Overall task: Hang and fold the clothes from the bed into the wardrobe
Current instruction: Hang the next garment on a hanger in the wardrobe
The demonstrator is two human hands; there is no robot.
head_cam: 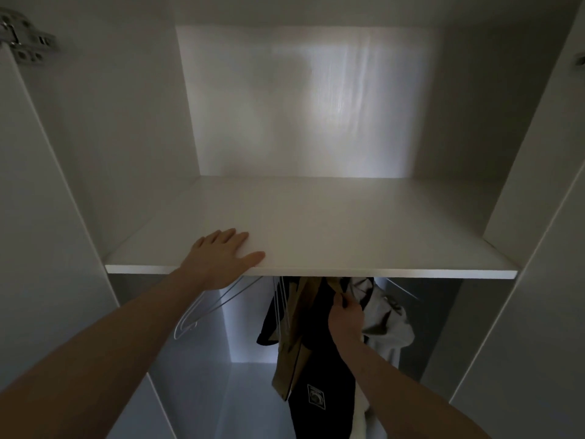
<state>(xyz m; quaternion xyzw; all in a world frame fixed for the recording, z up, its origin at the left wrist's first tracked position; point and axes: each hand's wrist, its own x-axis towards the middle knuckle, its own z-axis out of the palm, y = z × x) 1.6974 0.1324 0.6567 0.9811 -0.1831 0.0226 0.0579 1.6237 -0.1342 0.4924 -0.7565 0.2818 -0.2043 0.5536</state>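
Observation:
I look into a white wardrobe. My left hand (221,255) lies flat, fingers spread, on the front edge of the white shelf (348,236). Below the shelf hang a black garment (319,369) with a small white patch, a tan garment (292,350) and a white garment (387,324). My right hand (346,315) reaches up among them and pinches the top of the black garment just under the shelf. The rail is hidden behind the shelf. Empty white wire hangers (202,308) dangle to the left of the clothes.
The wardrobe side panels (104,153) stand close on both sides. A metal door hinge (25,39) sits at the top left. The open door edge (538,280) runs along the right. The compartment floor (247,400) shows below the hangers.

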